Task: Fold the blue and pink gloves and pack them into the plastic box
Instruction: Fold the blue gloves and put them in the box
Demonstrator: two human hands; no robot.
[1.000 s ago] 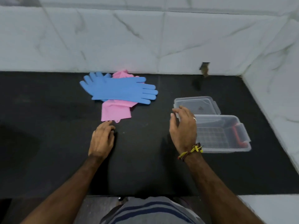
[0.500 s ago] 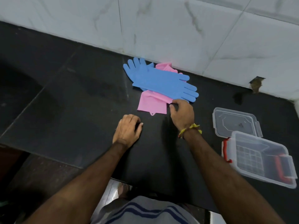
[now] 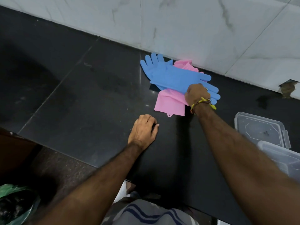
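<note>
The black counter (image 3: 90, 98) fills the frame; my plastic box (image 3: 282, 159) sits at the right edge (lid (image 3: 259, 129) beside it). Blue gloves (image 3: 175, 77) cross pink gloves (image 3: 170, 104) upper centre, where my right hand (image 3: 198, 94) curls onto them; my left hand (image 3: 143, 131) rests loosely curled, empty.

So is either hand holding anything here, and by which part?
The right hand grips the blue rubber gloves near the finger end of the top one, over the pink rubber glove. The left hand rests on the black counter, holding nothing.
</note>
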